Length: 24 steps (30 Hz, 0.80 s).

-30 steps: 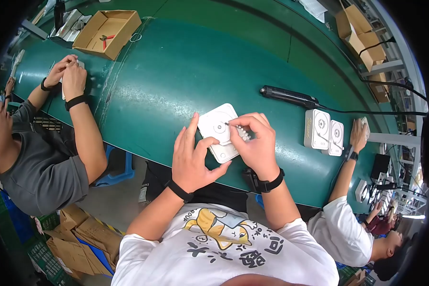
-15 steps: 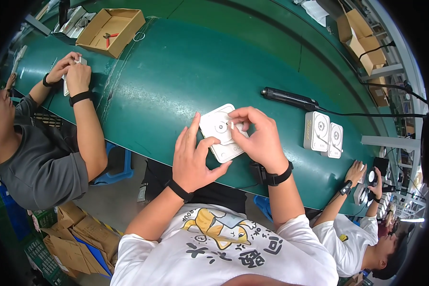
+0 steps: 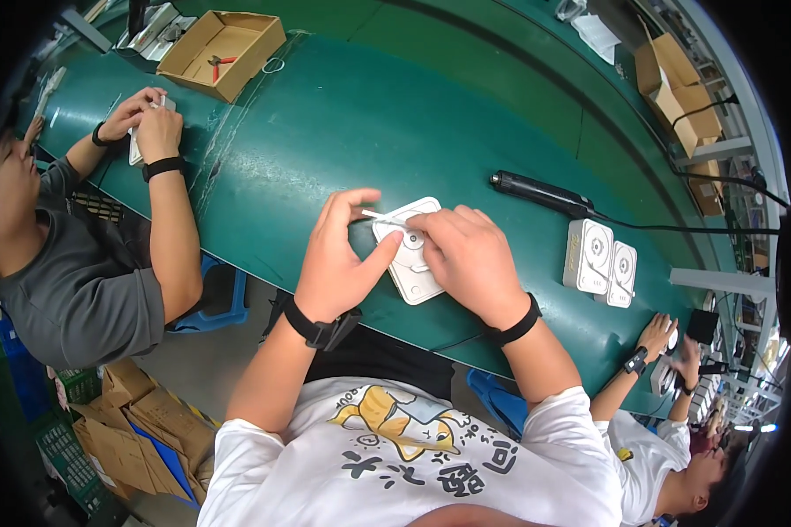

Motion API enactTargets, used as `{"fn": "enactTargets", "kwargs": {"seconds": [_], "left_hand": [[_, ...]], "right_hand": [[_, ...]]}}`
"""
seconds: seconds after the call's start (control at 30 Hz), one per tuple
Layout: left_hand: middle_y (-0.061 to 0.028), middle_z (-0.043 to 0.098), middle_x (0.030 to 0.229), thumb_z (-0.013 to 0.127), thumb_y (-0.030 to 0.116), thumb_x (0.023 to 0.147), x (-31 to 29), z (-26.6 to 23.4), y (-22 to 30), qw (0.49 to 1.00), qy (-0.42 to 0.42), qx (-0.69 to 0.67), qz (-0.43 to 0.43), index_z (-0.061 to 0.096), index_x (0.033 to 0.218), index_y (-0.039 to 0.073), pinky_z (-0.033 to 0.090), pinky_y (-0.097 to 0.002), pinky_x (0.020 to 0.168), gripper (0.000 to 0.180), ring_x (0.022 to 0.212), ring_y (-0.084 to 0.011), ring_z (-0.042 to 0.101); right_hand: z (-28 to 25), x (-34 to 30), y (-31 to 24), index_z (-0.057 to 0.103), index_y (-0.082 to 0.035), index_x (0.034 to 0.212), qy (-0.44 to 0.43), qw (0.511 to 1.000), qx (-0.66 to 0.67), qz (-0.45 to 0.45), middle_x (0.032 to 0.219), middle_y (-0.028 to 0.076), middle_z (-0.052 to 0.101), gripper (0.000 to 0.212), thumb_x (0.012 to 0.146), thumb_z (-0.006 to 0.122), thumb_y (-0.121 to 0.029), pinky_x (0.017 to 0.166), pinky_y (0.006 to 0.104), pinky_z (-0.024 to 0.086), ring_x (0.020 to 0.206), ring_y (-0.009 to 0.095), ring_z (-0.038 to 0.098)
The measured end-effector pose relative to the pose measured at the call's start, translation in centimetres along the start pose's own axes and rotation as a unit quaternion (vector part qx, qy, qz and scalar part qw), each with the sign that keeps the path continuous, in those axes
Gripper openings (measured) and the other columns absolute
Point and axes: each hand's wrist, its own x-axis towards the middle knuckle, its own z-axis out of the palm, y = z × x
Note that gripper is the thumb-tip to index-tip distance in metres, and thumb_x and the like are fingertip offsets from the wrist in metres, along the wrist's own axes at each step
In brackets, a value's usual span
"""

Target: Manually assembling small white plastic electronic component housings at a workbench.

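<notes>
- a white square device (image 3: 410,250) is held on the green table (image 3: 325,114), near its front edge, between both hands.
- the left hand (image 3: 338,259) is closed on the device's left side; its thumb is pressed against the device's face, and a thin white strip (image 3: 382,215) is pinched at the fingertips above the upper corner.
- the right hand (image 3: 466,259) is laid over the device's right half, fingers curled down onto it in a closed grip.
- a black wristband is worn on each wrist.
- two white units (image 3: 599,261) are stood side by side to the right, well apart from the hands.
- a black tool (image 3: 540,193) with a cable is laid beyond them.
- an open cardboard box (image 3: 224,44) is seen at the far left.
- another person's hands (image 3: 145,123) are busy with a small white part at the left.
</notes>
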Motion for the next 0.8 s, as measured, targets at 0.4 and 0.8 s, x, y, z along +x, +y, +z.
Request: {"fn": "enactTargets", "kwargs": {"seconds": [0.4, 0.8], "left_hand": [[-0.0066, 0.079, 0.089, 0.091, 0.006, 0.098, -0.4, -2.8, 1.9, 0.958, -0.128, 0.249, 0.055, 0.083, 0.099, 0.003, 0.059, -0.0384, 0.081, 0.009, 0.08, -0.0248, 0.075], [-0.0084, 0.079, 0.093, 0.089, 0.003, 0.102, 0.8, -1.9, 2.1, 0.988, -0.057, 0.143, 0.024, 0.079, 0.104, -0.001, 0.06, -0.0327, 0.08, 0.011, 0.085, -0.0166, 0.074]], "right_hand": [[1.2, -1.1, 1.4, 0.081, -0.012, 0.111, 0.032, 0.998, 0.045, -0.031, 0.095, 0.005, 0.076, 0.032, 0.086, 0.078, 0.007, 0.082, 0.0447, 0.055, 0.085, 0.029, 0.07], [2.2, -1.2, 1.9, 0.081, -0.01, 0.114, 0.086, 0.991, 0.099, -0.011, 0.098, 0.006, 0.079, 0.026, 0.092, 0.083, 0.005, 0.08, 0.0413, 0.055, 0.084, 0.028, 0.073]]}}
